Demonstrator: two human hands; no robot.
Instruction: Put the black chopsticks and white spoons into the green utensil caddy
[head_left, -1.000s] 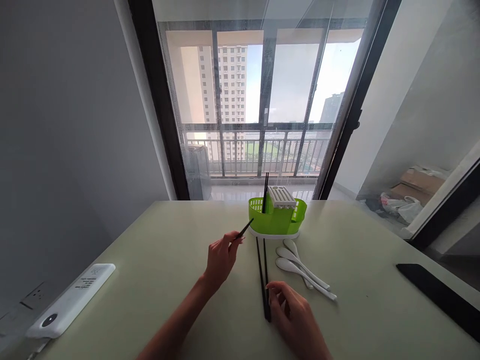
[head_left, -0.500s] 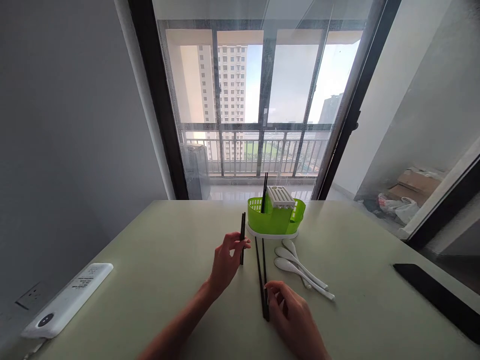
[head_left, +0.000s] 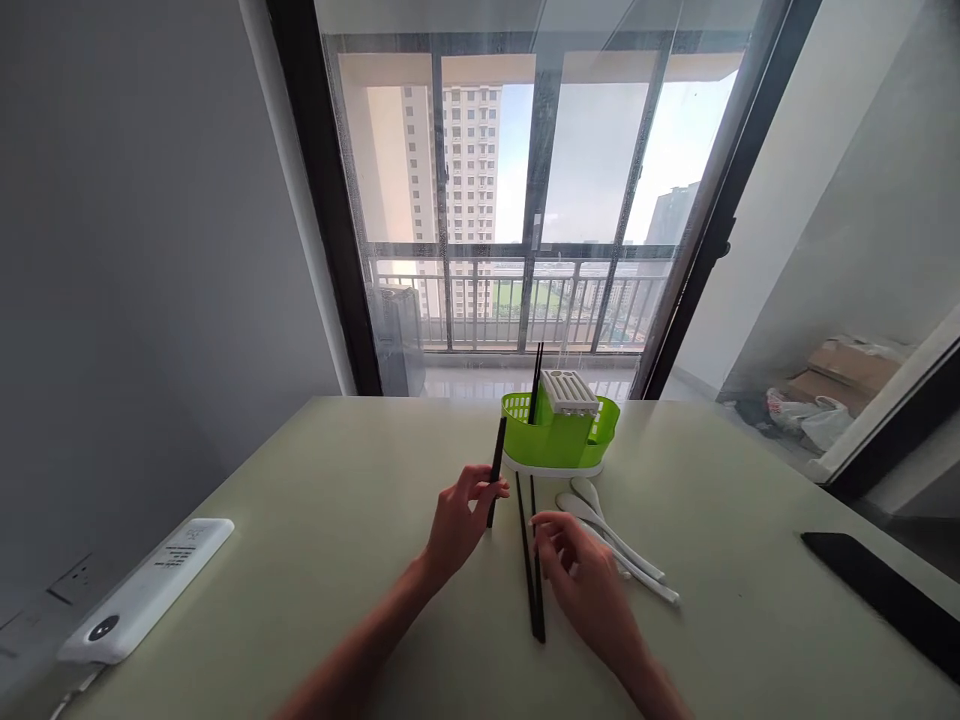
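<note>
Pale table (head_left: 360,460) bears white spoons (head_left: 579,507) partly hidden by right hand (head_left: 583,572), grip unclear; left hand (head_left: 461,515) grips black chopsticks (head_left: 498,450)

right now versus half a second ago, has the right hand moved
Yes. The right hand has moved forward, closer to the stationary green cutlery caddy, along the lying black chopsticks.

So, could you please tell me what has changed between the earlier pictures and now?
The left hand has kept its grip but brought the held chopsticks from a rightward slant to nearly upright. The right hand has moved forward beside the lying chopsticks and now hides part of the white spoons. The lying chopsticks, spoons and green holder have stayed put.
</note>
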